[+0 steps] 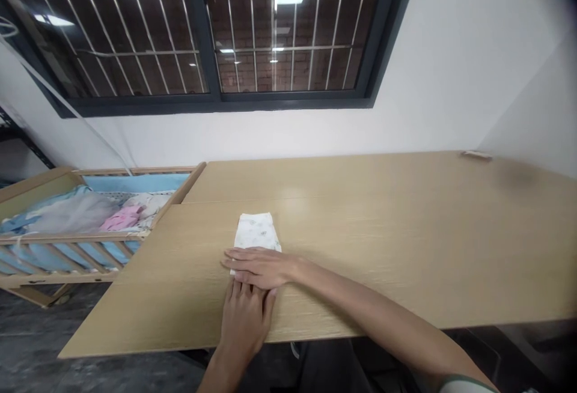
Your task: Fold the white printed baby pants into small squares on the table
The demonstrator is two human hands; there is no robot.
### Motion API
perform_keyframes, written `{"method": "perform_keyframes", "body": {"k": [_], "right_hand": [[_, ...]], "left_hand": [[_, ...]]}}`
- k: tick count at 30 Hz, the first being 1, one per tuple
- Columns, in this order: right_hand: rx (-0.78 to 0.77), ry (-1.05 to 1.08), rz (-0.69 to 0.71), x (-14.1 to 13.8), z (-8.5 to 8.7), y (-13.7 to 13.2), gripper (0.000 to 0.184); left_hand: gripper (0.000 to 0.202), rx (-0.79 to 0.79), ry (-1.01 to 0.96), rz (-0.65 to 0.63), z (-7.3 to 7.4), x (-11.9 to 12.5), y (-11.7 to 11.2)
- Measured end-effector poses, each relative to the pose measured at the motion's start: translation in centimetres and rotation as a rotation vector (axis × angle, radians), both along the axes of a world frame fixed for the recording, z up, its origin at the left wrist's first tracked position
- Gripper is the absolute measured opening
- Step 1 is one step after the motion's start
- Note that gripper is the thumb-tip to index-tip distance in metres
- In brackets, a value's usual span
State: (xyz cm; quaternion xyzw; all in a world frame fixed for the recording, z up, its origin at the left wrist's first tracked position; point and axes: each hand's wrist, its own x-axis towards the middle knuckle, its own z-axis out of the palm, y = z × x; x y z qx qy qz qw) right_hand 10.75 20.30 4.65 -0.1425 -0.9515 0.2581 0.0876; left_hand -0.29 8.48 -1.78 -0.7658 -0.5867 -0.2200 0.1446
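Pressing flat: left hand [246, 316] lies palm-down on the wooden table [383, 243], right hand [259, 268] spread across the near end of a small folded white printed cloth [256, 232]; neither hand grips.

Risk: the fold could spring open or skid on the smooth wood. Cloth's near edge hidden; crib [67, 225] contents at far left unclear.

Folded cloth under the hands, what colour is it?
White with a faint small print; the cloth shows in the head view.

White wall [451, 80]; barred dark window [216, 32]; wooden crib [67, 243]; grey floor [27, 345]
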Motion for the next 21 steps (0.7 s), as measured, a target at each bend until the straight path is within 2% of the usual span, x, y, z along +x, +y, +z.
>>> {"method": "perform_keyframes", "body": {"k": [2, 5, 10, 13, 17, 21], "right_hand": [[-0.023, -0.036, -0.048, 0.1, -1.1, 0.9, 0.054], [0.023, -0.063, -0.122, 0.3, -2.0, 3.4, 0.059], [0.129, -0.104, -0.231, 0.6, -2.3, 8.7, 0.062], [0.192, -0.107, -0.263, 0.7, -2.5, 10.9, 0.061], [0.269, -0.100, -0.317, 0.8, -2.5, 10.8, 0.060], [0.378, -0.005, -0.422, 2.2, -0.8, 7.4, 0.056]], "left_hand": [[0.038, -0.015, -0.033, 0.004, 0.1, -0.1, 0.1], [0.044, 0.008, -0.031, 0.027, 0.1, -0.2, 0.3], [0.050, 0.044, -0.010, 0.028, -0.5, -0.7, 0.5], [0.049, 0.033, -0.003, 0.020, -0.6, -0.7, 0.5], [0.046, 0.021, -0.032, 0.006, -0.5, -1.1, 0.8], [0.035, -0.063, -0.146, -0.104, -0.1, -4.0, 1.9]]}}
